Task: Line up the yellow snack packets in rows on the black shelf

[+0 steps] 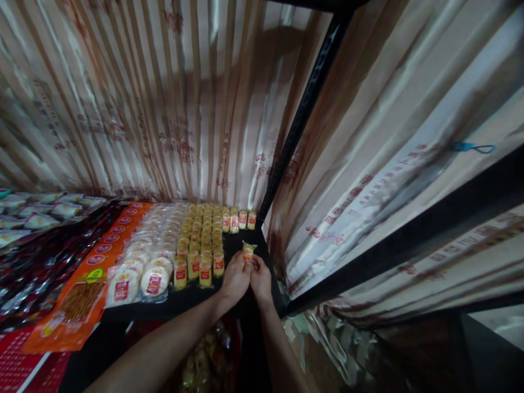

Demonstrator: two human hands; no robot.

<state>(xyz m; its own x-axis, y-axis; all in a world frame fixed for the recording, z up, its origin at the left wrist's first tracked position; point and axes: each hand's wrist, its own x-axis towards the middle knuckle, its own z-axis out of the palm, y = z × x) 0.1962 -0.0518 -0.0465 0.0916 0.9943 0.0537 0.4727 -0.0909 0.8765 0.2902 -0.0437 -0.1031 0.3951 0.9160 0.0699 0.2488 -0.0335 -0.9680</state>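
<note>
Both my hands meet over the right part of a black shelf [241,242]. Between their fingers is a small yellow wrapped snack cake [248,251], its clear wrapper end sticking up. My left hand [236,278] is closed round its left side, and the fingers of my right hand [260,275] pinch it from the right. Rows of similar yellow snack cakes [205,272] with red labels stand just left of my hands. Several more wrapped cakes [243,219] line the back edge, near the corner post.
Left of the cakes lie round white wrapped pastries [155,279], orange snack packets [84,295] and dark red packets [49,262]. A black metal post [305,114] rises at the back corner. Printed plastic sheeting [164,98] hangs behind and to the right. Below the shelf are more yellow packets [200,365].
</note>
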